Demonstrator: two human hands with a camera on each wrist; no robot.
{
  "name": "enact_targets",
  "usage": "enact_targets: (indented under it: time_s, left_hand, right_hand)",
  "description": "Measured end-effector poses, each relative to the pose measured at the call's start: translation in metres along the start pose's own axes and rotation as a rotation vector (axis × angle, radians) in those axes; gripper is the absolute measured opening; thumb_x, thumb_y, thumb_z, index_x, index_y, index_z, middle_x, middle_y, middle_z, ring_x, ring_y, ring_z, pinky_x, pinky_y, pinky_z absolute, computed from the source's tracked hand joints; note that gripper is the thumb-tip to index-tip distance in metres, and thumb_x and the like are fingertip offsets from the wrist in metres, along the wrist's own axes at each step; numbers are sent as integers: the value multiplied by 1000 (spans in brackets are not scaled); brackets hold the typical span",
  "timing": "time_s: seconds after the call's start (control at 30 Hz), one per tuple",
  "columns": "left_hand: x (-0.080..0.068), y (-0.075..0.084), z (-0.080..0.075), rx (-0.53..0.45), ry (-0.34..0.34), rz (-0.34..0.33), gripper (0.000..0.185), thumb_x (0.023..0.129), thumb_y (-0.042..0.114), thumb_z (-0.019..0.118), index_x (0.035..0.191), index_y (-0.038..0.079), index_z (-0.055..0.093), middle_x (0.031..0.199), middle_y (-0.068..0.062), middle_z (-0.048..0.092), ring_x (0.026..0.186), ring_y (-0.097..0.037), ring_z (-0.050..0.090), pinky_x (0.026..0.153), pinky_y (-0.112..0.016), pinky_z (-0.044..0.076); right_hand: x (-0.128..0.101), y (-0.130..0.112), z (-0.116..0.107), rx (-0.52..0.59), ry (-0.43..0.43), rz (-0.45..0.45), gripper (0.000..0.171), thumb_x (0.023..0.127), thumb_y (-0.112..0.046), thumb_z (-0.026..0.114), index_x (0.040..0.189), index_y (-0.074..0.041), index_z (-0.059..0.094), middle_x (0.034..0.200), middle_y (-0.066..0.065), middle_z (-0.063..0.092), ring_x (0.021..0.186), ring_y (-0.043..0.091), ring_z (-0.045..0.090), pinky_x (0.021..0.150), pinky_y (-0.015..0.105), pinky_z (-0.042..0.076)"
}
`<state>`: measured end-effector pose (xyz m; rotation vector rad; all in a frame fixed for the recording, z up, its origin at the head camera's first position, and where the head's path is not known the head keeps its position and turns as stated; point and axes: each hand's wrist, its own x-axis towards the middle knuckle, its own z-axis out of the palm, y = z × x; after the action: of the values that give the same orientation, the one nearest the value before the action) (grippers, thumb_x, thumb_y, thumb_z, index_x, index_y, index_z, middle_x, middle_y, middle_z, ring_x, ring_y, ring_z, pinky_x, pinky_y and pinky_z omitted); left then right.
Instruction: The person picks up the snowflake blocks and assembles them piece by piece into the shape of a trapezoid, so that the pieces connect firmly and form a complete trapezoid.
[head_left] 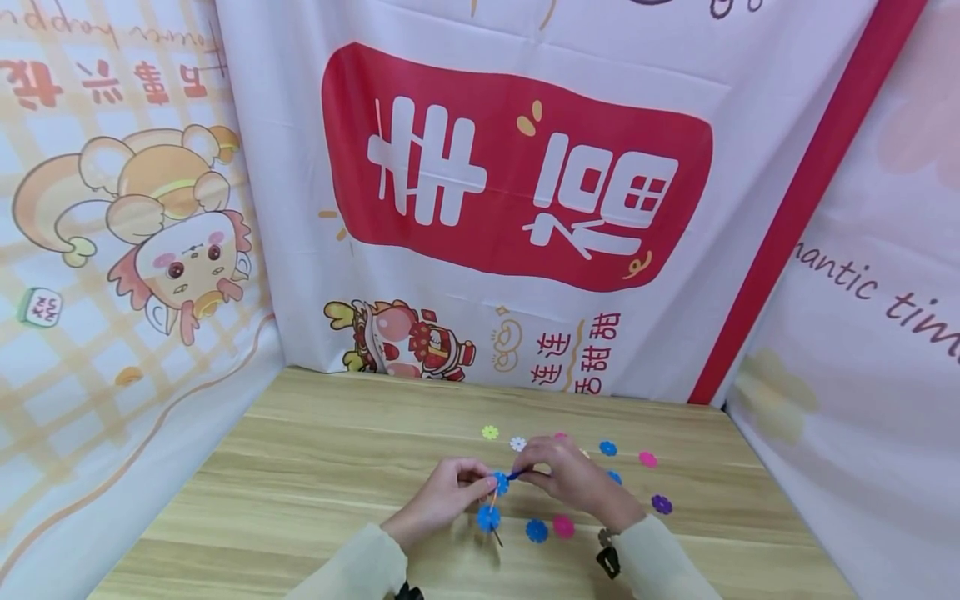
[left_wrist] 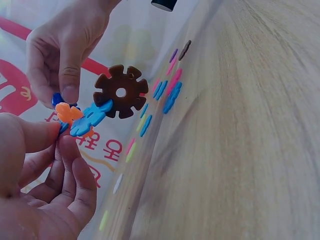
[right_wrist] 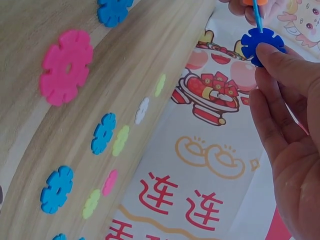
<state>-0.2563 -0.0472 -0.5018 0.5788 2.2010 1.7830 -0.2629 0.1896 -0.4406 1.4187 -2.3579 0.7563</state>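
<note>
My left hand pinches a blue snowflake disc between thumb and fingers. Joined to it is a short chain, with an orange snowflake disc, a light blue snowflake disc and a brown snowflake disc at the far end. The chain hangs toward the front of the table in the head view. Opposite, my right hand grips a dark blue snowflake disc by thumb and fingertips. Its slotted rim meets the edge of the blue disc in my left hand.
Loose snowflake discs lie about the wooden table, mostly right of and beyond the hands: a pink disc, a blue disc, a purple disc, a yellow disc and others. Printed cloth hangs around the back and sides.
</note>
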Motion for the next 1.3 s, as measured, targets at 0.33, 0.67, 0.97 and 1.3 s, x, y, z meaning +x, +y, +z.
enact_targets:
  time_s: [0.33, 0.67, 0.97, 1.3]
  left_hand:
    - [1, 2, 9, -20, 76, 30, 15, 93, 21, 65, 96, 9, 73, 88, -9, 73, 73, -11, 64, 67, -30, 58]
    - [4, 0, 11, -44, 14, 54, 18, 91, 21, 67, 97, 5, 74, 88, -11, 74, 73, -9, 65, 65, -22, 57]
    - [10, 4, 0, 12, -202, 50, 30, 90, 36, 67, 116, 20, 68, 106, -2, 72, 96, -15, 68, 83, -23, 55]
    - [8, 10, 7, 28, -215, 53, 27, 88, 32, 70, 110, 17, 69, 104, 0, 71, 93, -15, 67, 81, -24, 56]
  right_hand:
    - [3, -2, 5, -57, 68, -76, 14, 77, 2, 77, 86, -8, 75, 86, 0, 73, 79, 8, 69, 75, 8, 52]
    - [-3, -3, 7, -28, 40, -36, 12, 79, 0, 76, 86, -10, 75, 86, -3, 72, 81, 6, 66, 74, 9, 53]
    - [-4, -6, 4, -12, -54, -51, 13, 83, -8, 74, 93, -17, 74, 93, -6, 72, 86, 2, 65, 79, 8, 51]
    - [-13, -9, -5, 43, -79, 39, 18, 82, -13, 76, 100, -15, 73, 98, -3, 72, 88, 7, 68, 78, 12, 54]
